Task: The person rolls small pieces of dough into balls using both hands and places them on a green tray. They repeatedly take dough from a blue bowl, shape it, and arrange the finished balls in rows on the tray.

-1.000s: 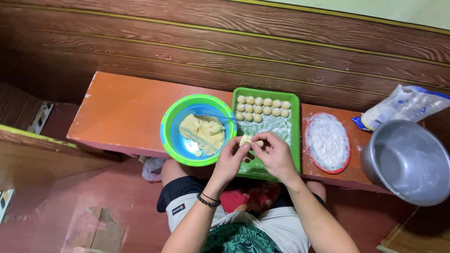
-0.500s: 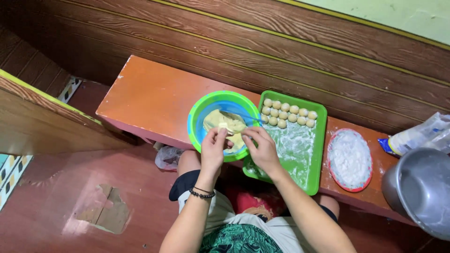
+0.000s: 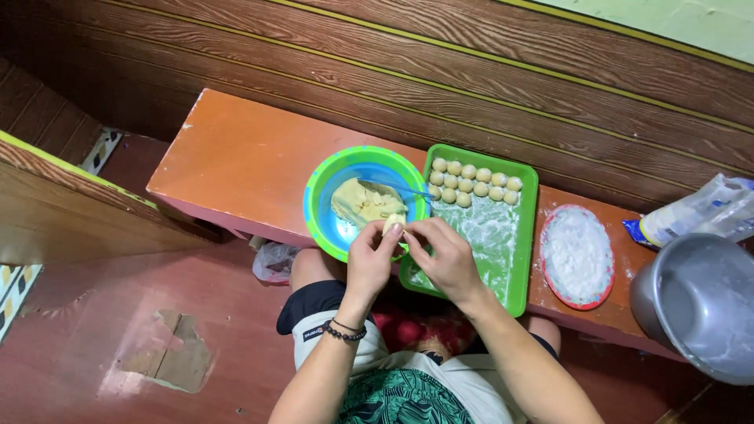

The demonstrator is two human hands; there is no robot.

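Pinched a small dough lump (image 3: 393, 224) between both hands, left (image 3: 371, 263) and right (image 3: 449, 259), each grip closed on it, right over the bowl (image 3: 320, 196) rim, beside the floured tray (image 3: 518, 275) on the bench (image 3: 236, 157), likely keeping crumbs contained.

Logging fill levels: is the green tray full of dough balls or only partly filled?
Partly filled: the green tray holds dough balls only along its far end; the rest is floured.

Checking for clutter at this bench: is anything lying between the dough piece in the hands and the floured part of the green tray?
Nothing visible does. Both hands, left hand and right hand, pinch the dough piece at the green tray edge; its floured area beside them lies open.
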